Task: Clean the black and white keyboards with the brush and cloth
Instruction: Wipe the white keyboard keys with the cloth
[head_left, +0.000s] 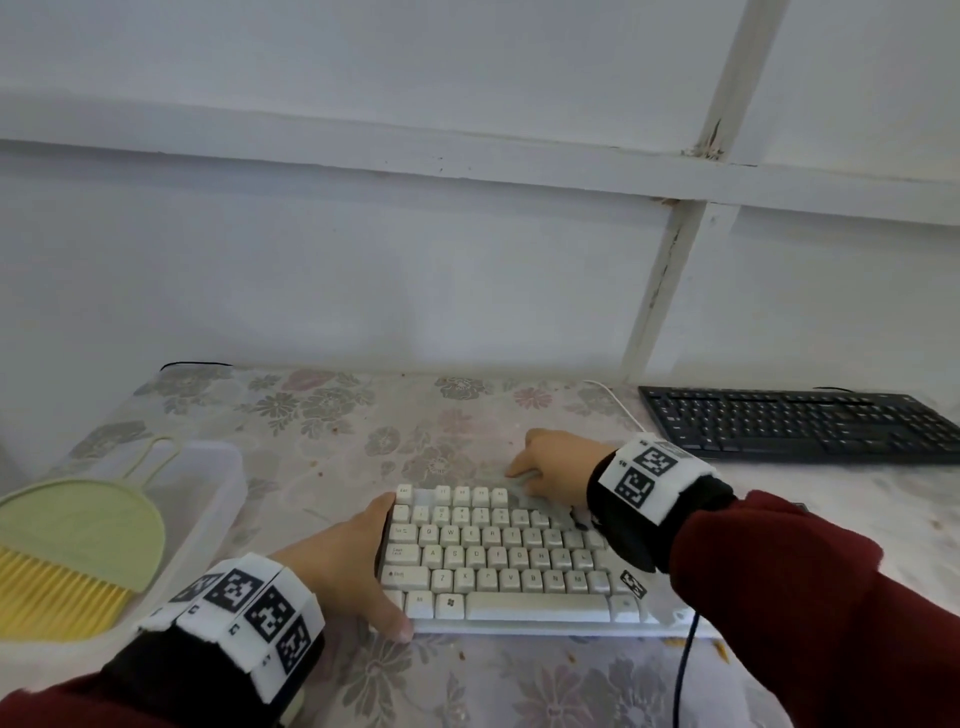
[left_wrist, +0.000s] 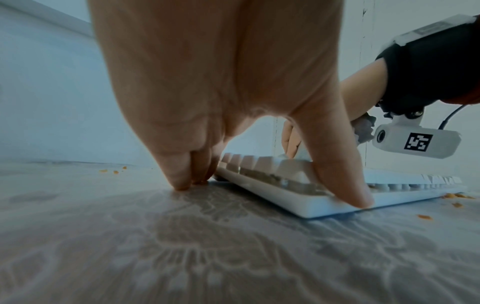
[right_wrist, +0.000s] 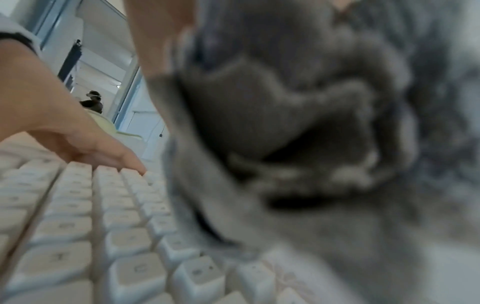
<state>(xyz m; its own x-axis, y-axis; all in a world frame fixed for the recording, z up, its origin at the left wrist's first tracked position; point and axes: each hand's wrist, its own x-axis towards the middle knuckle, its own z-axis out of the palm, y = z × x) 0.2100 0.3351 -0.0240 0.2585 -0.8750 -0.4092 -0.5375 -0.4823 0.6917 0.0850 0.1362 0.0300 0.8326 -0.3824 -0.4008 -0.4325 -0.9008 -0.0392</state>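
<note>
The white keyboard (head_left: 498, 561) lies on the flowered table cover in front of me. My left hand (head_left: 348, 566) braces its left end: straight fingers (left_wrist: 182, 174) stand on the table at the edge and the thumb (left_wrist: 345, 185) presses the front rim. At the keyboard's top right, my right hand (head_left: 556, 462) grips a bunched grey cloth (right_wrist: 298, 133) and holds it down on the keys (right_wrist: 124, 244). The black keyboard (head_left: 800, 421) lies at the back right, untouched. A green brush with yellow bristles (head_left: 67, 551) rests at the left.
The brush sits on a clear plastic box (head_left: 208, 499) at the table's left edge. Orange crumbs (head_left: 719, 647) lie by the white keyboard's front right corner. A white cable (head_left: 618, 402) runs back to the wall. A white wall stands close behind the table.
</note>
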